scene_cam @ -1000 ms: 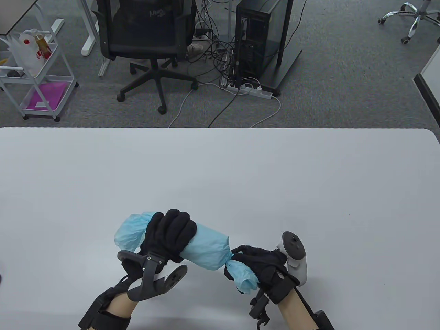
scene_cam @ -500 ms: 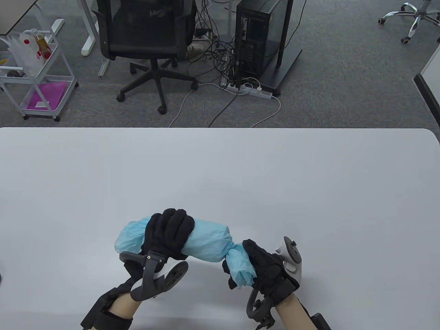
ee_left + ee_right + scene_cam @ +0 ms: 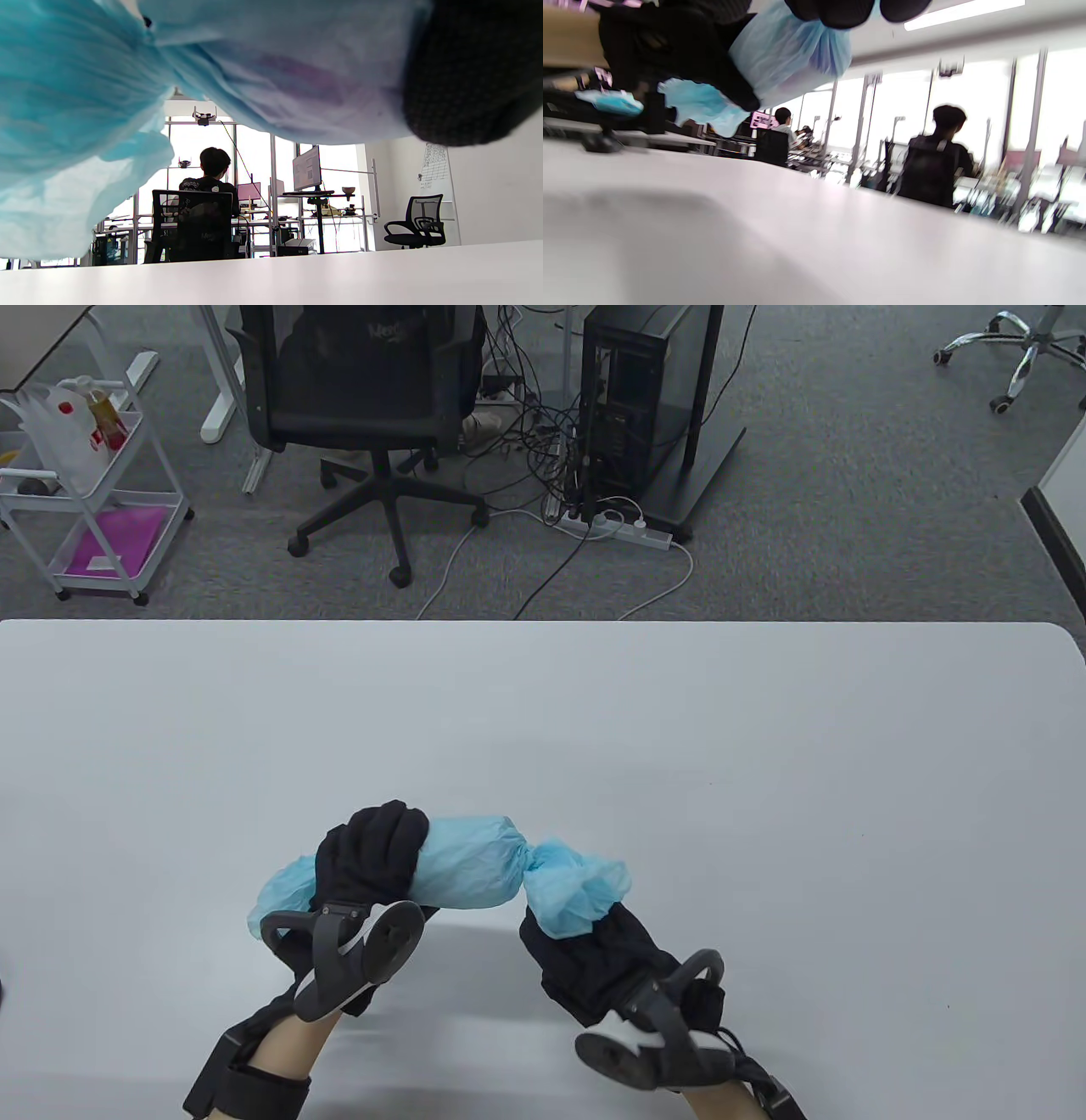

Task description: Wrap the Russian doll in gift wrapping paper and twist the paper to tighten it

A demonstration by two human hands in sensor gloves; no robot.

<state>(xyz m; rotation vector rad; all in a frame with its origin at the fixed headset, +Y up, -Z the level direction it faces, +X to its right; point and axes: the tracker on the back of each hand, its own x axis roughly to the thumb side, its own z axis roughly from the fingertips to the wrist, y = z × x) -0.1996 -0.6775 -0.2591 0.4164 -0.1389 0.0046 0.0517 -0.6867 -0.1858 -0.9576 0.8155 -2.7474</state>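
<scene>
Table view gives me the light blue wrapped bundle (image 3: 467, 872) held above the white counter (image 3: 679, 729), near its front edge. My left hand (image 3: 369, 857) has its fingers curled round the bundle's left part, loose paper sticking out past it. My right hand (image 3: 585, 954) grips the flared paper tail (image 3: 577, 891) just right of the twisted neck. Through the left wrist view I catch a purple tint under the paper.

Doll hidden inside paper (image 3: 471, 869); right wrist view blurred.
</scene>
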